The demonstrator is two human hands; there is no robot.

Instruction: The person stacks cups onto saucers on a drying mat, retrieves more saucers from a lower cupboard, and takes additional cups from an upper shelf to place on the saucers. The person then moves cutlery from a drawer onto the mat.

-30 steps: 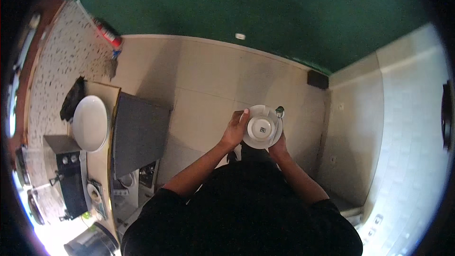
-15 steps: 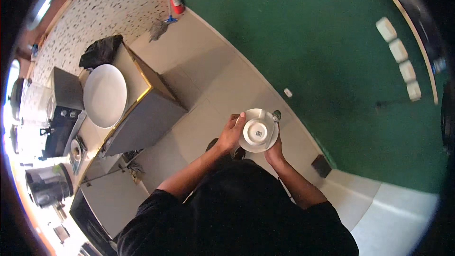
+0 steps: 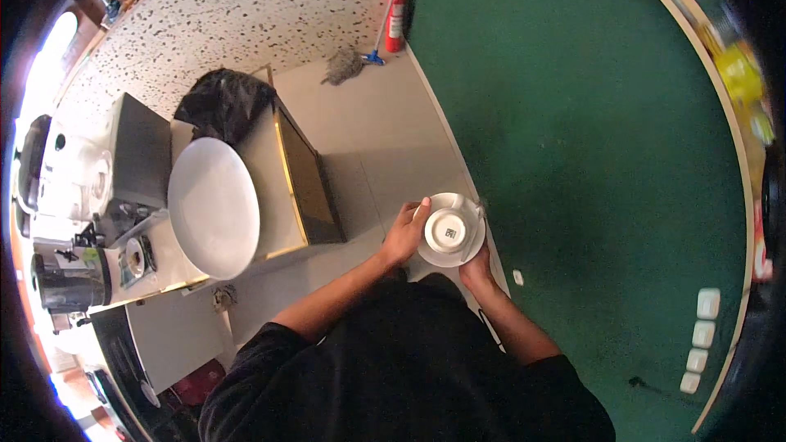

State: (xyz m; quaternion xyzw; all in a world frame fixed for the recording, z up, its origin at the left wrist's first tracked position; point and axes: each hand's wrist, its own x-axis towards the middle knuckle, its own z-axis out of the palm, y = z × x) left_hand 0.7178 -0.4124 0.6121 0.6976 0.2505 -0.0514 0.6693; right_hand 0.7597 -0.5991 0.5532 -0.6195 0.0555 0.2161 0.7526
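Observation:
A white cup (image 3: 449, 231) sits upside down on a white saucer (image 3: 443, 259), its round base facing up with a small dark mark. My left hand (image 3: 404, 233) grips the saucer's left side, thumb over the rim and close to the cup. On the lower right, my right hand (image 3: 475, 269) is closed around the saucer's edge, with its fingers mostly hidden underneath. A small, blurred shiny thing, which looks like a spoon (image 3: 481, 207), lies at the saucer's upper right edge.
At left, a counter (image 3: 274, 188) carries a large white plate (image 3: 214, 209), a black bag (image 3: 225, 102) and appliances. A cabinet door (image 3: 176, 344) stands open below. Ahead are a mop (image 3: 344, 65) and a fire extinguisher (image 3: 395, 24). A green wall (image 3: 565, 147) with white switches (image 3: 708, 304) rises at right.
My view has turned, and the counter with the large plate now appears nearer and farther right. Both hands keep hold of the saucer with the cup on it.

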